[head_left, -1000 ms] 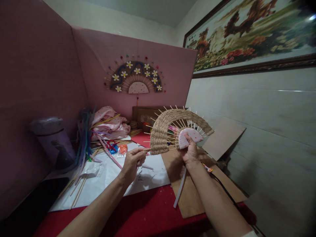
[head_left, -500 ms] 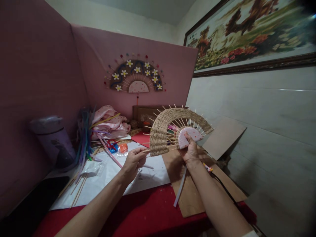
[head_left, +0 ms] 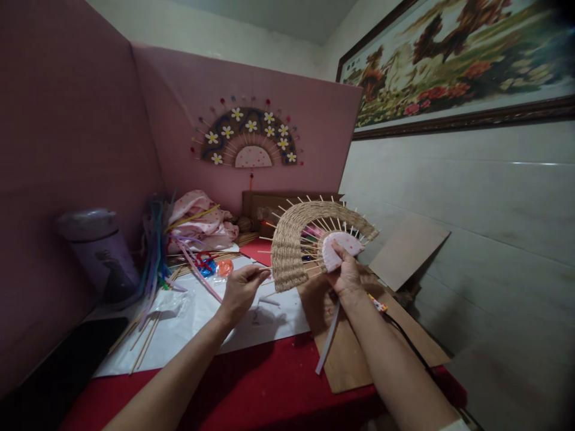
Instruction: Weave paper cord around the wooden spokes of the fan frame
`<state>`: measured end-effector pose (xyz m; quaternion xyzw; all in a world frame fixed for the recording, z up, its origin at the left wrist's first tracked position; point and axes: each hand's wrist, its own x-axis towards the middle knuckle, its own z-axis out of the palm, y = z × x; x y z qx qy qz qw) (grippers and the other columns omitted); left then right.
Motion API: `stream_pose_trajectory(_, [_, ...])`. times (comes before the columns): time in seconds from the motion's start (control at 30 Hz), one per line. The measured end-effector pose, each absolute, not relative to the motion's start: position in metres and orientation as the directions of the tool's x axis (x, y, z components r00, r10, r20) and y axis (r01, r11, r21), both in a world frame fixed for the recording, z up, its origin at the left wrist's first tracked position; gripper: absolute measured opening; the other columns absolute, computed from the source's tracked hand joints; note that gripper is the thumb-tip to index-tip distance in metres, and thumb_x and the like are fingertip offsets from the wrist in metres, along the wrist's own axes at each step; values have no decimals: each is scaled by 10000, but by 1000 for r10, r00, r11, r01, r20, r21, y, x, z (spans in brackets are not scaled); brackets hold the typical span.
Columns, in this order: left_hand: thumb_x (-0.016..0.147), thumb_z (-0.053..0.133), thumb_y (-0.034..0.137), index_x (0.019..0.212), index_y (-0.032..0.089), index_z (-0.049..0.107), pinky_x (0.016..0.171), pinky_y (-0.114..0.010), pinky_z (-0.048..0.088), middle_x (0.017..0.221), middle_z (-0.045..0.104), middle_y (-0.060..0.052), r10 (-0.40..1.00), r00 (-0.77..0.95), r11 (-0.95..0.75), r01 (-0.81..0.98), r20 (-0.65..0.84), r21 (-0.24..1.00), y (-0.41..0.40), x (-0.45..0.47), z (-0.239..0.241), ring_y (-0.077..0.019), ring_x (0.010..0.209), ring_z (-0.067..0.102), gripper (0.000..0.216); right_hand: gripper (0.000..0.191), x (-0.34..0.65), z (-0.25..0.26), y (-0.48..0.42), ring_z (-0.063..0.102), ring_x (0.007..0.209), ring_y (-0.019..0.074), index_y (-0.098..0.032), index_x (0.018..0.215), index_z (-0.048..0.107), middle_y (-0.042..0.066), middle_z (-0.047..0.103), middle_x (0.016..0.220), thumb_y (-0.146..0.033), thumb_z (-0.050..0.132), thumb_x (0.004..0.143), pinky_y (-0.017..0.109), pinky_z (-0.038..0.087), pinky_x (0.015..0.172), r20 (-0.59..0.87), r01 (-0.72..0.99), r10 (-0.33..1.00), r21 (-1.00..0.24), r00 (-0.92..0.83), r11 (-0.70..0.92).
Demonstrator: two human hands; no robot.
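A fan (head_left: 290, 254) of woven tan cord on thin wooden sticks is held up in the air, tilted, over the table. Its small half-round base (head_left: 339, 248) is covered in pale pink dotted cloth. My right hand (head_left: 345, 272) grips that base, thumb on the front and the other fingers behind it. At the fan's left edge, my left hand (head_left: 245, 290) pinches with thumb and fingertips at the end of one of the sticks. On the pink panel behind hangs a finished-looking fan (head_left: 251, 134) with white flowers and coloured tips.
White paper (head_left: 202, 335) and a cardboard sheet (head_left: 345, 359) lie on the red tablecloth (head_left: 265, 389). Pipe cleaners (head_left: 155, 239), pink cloth (head_left: 197, 224), loose sticks (head_left: 146, 344) and a lilac container (head_left: 101, 257) stand or lie left. A glue gun (head_left: 377, 303) is partly behind my right forearm.
The fan has turned a little, its left end dipping and its right end shifting left. My left hand has moved slightly up along its left edge. My right hand keeps its grip.
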<state>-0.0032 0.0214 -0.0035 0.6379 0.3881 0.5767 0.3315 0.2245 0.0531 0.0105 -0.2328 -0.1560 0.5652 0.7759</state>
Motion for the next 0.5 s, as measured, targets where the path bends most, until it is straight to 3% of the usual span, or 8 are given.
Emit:
stream_pose_trajectory(0.13, [712,633,270,691,194,683,605,-245,387,685,665,-45,775,55,-605,352,629,714,23,-11,-2,-153,635,564,94,168,223,11,54,627,563,95,-158,774,600,-16,681,691,-93,645,627,180,547,555,-37,-785,959,-583,282,209])
stream_pose_trajectory(0.27, [741,609,257,661,199,655,607,-248,358,661,653,-40,678,86,-626,589,730,511,20,-16,3,-152,619,560,109,136,224,10,56,638,570,117,-150,781,603,1,689,678,-82,609,664,221,562,553,-84,-779,961,-605,264,161])
stream_pose_trajectory(0.5, [821,510,275,727,193,641,657,-245,359,726,647,-52,584,178,-636,707,792,310,19,-19,5,-160,700,573,182,152,225,9,58,651,577,147,-143,813,601,18,691,679,-70,583,681,287,578,576,-81,-771,969,-623,235,135])
